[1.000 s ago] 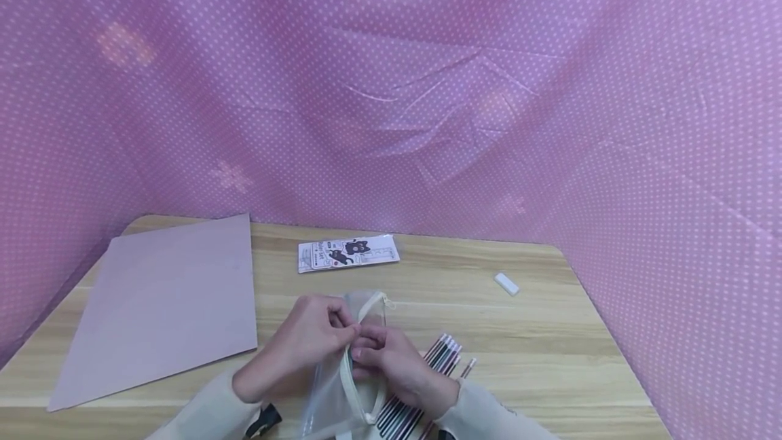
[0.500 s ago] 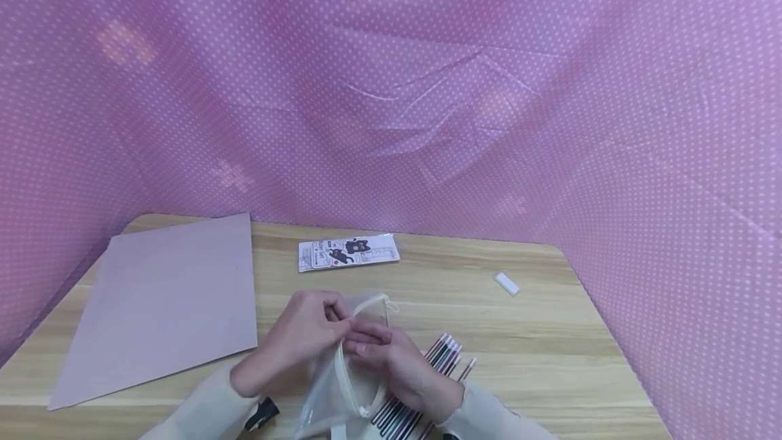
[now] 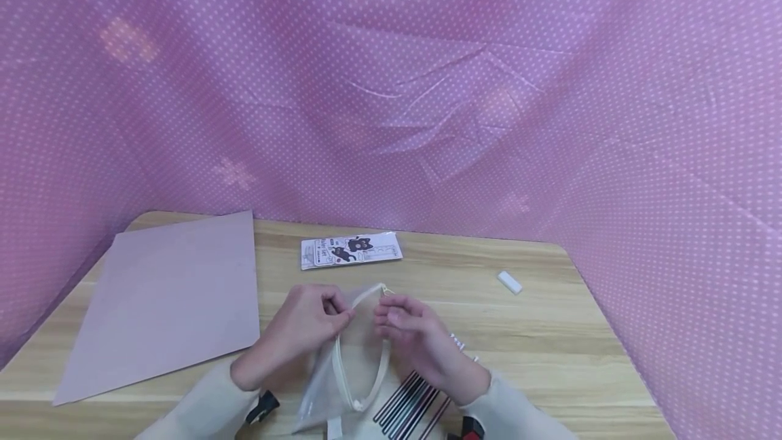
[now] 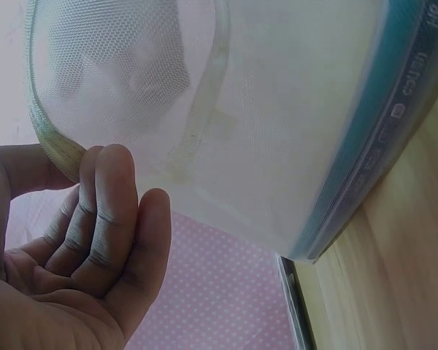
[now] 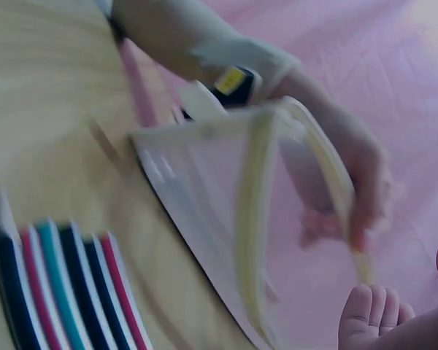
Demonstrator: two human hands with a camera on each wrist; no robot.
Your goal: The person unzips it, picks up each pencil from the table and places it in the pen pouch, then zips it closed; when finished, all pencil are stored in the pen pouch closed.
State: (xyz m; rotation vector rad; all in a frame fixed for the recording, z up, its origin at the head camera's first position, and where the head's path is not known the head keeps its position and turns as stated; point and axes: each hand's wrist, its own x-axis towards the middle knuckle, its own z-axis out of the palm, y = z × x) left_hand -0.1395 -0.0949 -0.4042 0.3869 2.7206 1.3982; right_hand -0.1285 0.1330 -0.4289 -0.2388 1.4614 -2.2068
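A translucent mesh zipper pouch (image 3: pixel 318 392) with cream zipper tape stands gaping at the front of the table. My left hand (image 3: pixel 308 321) pinches the zipper edge between thumb and fingers; in the left wrist view the left hand (image 4: pixel 87 248) shows this grip on the tape. My right hand (image 3: pixel 421 341) is at the right side of the opening, fingers loosely bent, nothing visible in them. Along the pouch's lower edge, in the left wrist view, runs a teal and dark pencil (image 4: pixel 372 138) with HB lettering. Several striped pencils (image 5: pixel 66 284) lie in a row right of the pouch.
A packaged ruler set (image 3: pixel 351 251) with black cats lies behind the pouch. A white eraser (image 3: pixel 510 282) is at the right. A large grey-mauve sheet (image 3: pixel 171 297) covers the table's left. Pink dotted cloth (image 3: pixel 391 87) hangs around the wooden table (image 3: pixel 550 358).
My right hand has drawn out of the pouch opening, rightward and slightly up, and the mouth now gapes wider. The left hand keeps its pinch on the zipper edge.
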